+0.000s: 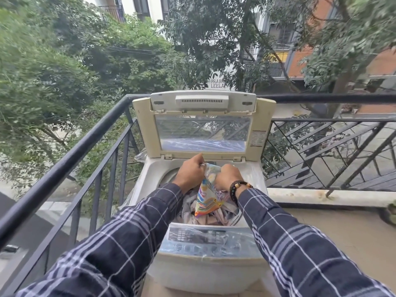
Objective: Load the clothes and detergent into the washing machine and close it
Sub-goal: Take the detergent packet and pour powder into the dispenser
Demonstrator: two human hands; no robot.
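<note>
A white top-loading washing machine [150,189] stands in front of me on a balcony, its lid [201,108] raised upright. Pale crumpled clothes [222,215] lie in the drum. Over the drum I hold a colourful detergent pouch [206,200] upright by its top. My left hand [189,172] pinches the pouch's upper left corner. My right hand [228,177], with a bead bracelet at the wrist, grips the top just to the right. The pouch's top edge is hidden between the hands.
The control panel [203,239] under plastic film lies at the near edge of the machine. A black metal railing [70,155] runs along the left and behind the machine [327,98]. Balcony floor [342,232] lies to the right, with a plant pot [391,213] at the edge.
</note>
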